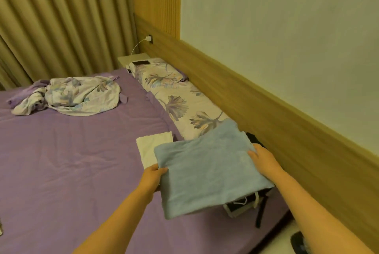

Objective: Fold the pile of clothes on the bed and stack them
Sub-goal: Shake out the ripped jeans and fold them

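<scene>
Clothes: crumpled floral garment (69, 96), unfolded, far side of purple bed (71, 161); folded blue piece (207, 169), carried over dark items (244, 202) near the headboard, left hand (152, 178) and right hand (264, 161) fingers curled gripping its edges; folded white piece (151, 147) just beside; judged partly done

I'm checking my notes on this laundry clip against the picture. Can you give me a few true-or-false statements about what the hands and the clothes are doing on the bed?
1. Both hands, left hand and right hand, hold the folded light blue towel. True.
2. The folded white cloth lies on the floor. False: it lies on the purple bedsheet, partly behind the towel.
3. The crumpled floral fabric sits at the bed's far side, untouched. True.
4. The dark phone is on the pillow. False: it rests on the white bedside table.
</scene>
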Action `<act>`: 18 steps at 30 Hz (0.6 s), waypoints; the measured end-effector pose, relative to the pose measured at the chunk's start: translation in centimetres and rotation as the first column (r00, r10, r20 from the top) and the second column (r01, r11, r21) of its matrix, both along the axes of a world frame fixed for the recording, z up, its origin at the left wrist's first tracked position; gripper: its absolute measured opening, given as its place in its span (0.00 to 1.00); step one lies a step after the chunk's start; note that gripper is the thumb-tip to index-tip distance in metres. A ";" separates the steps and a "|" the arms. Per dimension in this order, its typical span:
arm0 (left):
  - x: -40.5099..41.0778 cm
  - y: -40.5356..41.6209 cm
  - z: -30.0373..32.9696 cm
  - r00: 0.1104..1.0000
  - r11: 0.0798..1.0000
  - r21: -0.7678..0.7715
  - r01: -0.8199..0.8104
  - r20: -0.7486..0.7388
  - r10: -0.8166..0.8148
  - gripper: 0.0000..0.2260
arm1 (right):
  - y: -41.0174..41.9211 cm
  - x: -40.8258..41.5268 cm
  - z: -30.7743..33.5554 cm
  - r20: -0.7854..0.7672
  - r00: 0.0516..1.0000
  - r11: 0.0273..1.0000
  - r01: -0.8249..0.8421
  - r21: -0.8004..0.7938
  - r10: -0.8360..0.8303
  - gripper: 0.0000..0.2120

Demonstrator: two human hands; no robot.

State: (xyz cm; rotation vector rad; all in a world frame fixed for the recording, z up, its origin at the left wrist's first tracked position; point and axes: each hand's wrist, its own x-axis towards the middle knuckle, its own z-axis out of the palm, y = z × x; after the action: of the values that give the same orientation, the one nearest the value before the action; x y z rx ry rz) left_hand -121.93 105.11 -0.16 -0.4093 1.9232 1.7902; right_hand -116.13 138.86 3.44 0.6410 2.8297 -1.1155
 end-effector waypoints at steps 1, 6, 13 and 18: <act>-0.5 1.9 0.2 1.000 1.000 -0.004 0.015 0.002 -0.015 0.06 | 1.9 -0.2 0.1 0.009 1.000 1.000 0.001 0.015 -0.001 0.14; -2.5 12.0 0.5 0.993 0.992 -0.050 0.117 0.010 -0.117 0.07 | 11.0 -1.5 -0.1 0.044 0.999 0.992 0.013 0.124 -0.019 0.14; -4.8 20.5 -0.7 0.985 0.984 -0.037 0.174 -0.002 -0.174 0.11 | 19.5 -4.6 -2.8 0.025 0.996 0.989 0.077 0.129 -0.081 0.12; -6.3 22.4 -3.3 0.958 0.949 -0.132 0.285 0.032 -0.284 0.20 | 21.7 -6.8 -6.8 0.072 0.990 0.990 0.114 0.086 -0.120 0.18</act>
State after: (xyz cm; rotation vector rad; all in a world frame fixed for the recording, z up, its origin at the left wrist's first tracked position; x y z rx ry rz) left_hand -128.19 127.51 -3.44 -0.1747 1.9875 1.4748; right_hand -122.95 160.59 -3.40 0.8474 2.8169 -0.9716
